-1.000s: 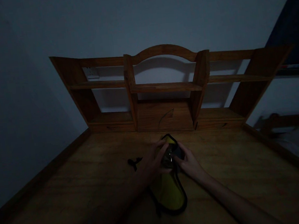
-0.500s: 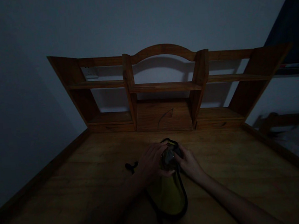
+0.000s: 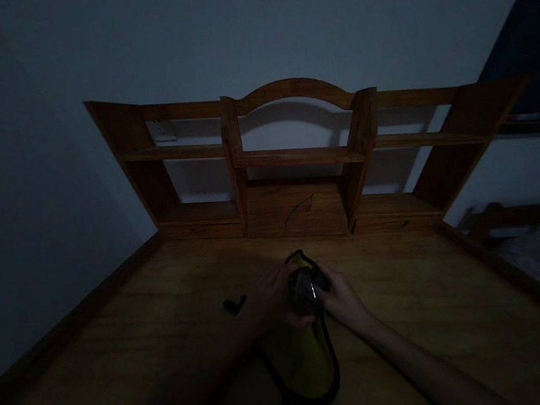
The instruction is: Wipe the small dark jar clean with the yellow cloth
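On the wooden desk lies a yellow-green fabric piece [image 3: 307,367] with black edging, long and rounded at its near end. Over its far part is a dark, shiny, roundish object [image 3: 301,292] with a bright glint; the dim light hides what kind it is. My left hand [image 3: 273,299] curls round this object from the left, thumb below it. From the right, my right hand [image 3: 342,294] is closed at the object's right side, where a dark part meets the fabric's black edge. A short black strap end [image 3: 233,305] sticks out left of my left hand.
A wooden shelf unit [image 3: 294,157] with several compartments stands at the back of the desk [image 3: 404,304], against the wall. Raised wooden edges run along the desk's left [image 3: 83,303] and right [image 3: 510,275] sides. A wall socket [image 3: 165,133] shows behind the left shelf.
The shiny object has turned a little in my hands and its glint has changed. My left hand and the fabric's far end have shifted slightly to the left.
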Available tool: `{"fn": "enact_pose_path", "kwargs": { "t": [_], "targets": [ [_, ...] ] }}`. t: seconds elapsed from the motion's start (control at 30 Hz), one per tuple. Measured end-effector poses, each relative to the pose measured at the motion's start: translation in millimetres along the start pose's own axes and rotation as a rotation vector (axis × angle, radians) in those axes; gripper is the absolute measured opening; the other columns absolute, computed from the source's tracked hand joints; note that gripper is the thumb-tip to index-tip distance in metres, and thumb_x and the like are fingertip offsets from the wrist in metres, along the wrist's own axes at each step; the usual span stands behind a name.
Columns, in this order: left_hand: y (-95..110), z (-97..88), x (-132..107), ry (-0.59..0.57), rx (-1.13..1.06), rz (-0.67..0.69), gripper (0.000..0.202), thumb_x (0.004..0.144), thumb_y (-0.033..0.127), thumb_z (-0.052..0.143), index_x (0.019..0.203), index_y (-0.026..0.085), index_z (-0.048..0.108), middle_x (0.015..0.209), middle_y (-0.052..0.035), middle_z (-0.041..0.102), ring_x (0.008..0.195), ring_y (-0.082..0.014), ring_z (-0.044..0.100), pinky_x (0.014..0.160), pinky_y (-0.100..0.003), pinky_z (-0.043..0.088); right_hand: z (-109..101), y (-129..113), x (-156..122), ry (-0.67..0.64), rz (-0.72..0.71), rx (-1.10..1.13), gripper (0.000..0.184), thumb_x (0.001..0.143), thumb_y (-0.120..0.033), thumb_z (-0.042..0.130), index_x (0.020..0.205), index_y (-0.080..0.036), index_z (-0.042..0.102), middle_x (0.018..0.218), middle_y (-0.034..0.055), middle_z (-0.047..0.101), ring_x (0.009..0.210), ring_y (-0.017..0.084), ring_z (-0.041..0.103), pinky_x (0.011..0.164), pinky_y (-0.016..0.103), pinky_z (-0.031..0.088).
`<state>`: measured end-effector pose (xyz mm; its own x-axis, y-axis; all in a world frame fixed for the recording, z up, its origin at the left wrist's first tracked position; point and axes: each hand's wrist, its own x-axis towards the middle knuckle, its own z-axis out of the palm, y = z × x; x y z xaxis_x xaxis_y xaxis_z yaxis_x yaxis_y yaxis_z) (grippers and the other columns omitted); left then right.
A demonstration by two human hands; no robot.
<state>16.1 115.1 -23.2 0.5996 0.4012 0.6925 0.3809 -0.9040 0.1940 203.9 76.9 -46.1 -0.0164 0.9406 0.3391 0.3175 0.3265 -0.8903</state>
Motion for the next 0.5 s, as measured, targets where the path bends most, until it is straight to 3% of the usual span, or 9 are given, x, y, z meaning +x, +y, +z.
{"fn": "enact_pose_path", "kwargs": {
  "t": [0.13,0.23,0.43,0.5],
  "targets": [
    [1,-0.5,-2,-0.042,-0.016,0.040,0.084,0.060,0.065,0.072,0.124,0.016,0.044,0.110,-0.0137,0.061,0.102,-0.0295,0.059,0.087,-0.043,0.049,3,4,1,-0.036,-0.013,0.168,0.034,0.078,-0.018,0.061,0.113,-0.018,0.058,0.092,0.0019,0.067,0.087,0.020,0.062,0.078,0.028,0.051],
    [1,0.9,-4,-0.065,-0.070,0.015,0.085,0.061,0.060,0.074,0.129,0.019,0.042,0.118,-0.0142,0.055,0.108,-0.0290,0.055,0.088,-0.042,0.050,3,5,0,-0.051,-0.011,0.177,0.029,0.078,-0.017,0.060,0.106,-0.017,0.061,0.088,0.0012,0.067,0.084,0.019,0.062,0.077,0.028,0.051],
    [0,2.8,-4,-0.091,-0.203,-0.065,0.068,0.073,0.044,0.069,0.132,0.024,0.042,0.121,-0.0117,0.049,0.110,-0.0260,0.053,0.090,-0.039,0.049,10,11,-2,-0.085,-0.070,0.240,0.043,0.078,-0.016,0.058,0.120,-0.021,0.058,0.112,0.0030,0.065,0.101,0.021,0.060,0.089,0.032,0.047],
    [-1,1.3,-4,-0.107,-0.202,-0.090,0.063,0.078,0.043,0.065,0.134,0.025,0.041,0.123,-0.0110,0.048,0.113,-0.0263,0.052,0.093,-0.040,0.048,12,13,-2,-0.073,-0.070,0.258,0.039,0.078,-0.017,0.057,0.116,-0.020,0.060,0.111,0.0032,0.066,0.102,0.022,0.060,0.090,0.033,0.047]
  ]
}}
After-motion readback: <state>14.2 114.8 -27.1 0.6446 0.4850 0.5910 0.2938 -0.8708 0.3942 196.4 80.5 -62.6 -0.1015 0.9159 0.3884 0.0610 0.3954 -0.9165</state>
